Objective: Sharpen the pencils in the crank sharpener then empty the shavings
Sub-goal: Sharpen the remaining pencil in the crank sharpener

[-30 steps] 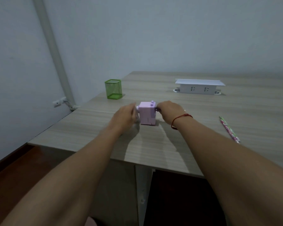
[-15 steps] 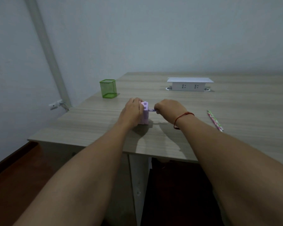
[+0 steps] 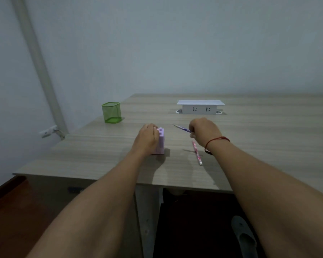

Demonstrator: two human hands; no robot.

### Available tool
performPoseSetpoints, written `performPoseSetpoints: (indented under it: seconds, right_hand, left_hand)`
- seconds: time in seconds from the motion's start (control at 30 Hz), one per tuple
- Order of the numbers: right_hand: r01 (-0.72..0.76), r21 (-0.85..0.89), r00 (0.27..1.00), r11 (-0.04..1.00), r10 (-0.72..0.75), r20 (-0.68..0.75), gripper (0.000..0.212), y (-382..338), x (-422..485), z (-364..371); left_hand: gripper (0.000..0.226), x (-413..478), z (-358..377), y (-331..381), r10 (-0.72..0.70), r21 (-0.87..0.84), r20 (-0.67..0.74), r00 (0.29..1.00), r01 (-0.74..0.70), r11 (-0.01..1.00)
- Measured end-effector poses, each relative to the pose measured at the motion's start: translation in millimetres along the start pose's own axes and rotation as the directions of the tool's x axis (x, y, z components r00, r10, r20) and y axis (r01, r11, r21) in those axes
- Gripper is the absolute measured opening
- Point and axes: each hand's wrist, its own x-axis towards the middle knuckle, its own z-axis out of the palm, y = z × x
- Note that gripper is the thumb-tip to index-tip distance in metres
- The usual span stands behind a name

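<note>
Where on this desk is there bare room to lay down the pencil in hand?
Widest: the table right of the right hand, in front of the socket box. Also the strip between green cup and sharpener. Tight: between sharpener and right hand, where the pink pencil lies.

Both forearms are bare. A thin red cord bracelet (image 3: 217, 139) circles the right wrist. Under the table (image 3: 268, 146), a grey slipper (image 3: 243, 237).
</note>
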Motion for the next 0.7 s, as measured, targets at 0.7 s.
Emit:
performPoseSetpoints:
  seconds: [0.7]
  right_hand:
    - [-0.233, 0.120, 0.972, 0.965, 0.226, 0.066, 0.023, -21, 1, 49]
  left_hand:
    - [0.030, -4, 19, 21, -0.073, -0.029, -0.077, 0.994, 0.071, 0.997]
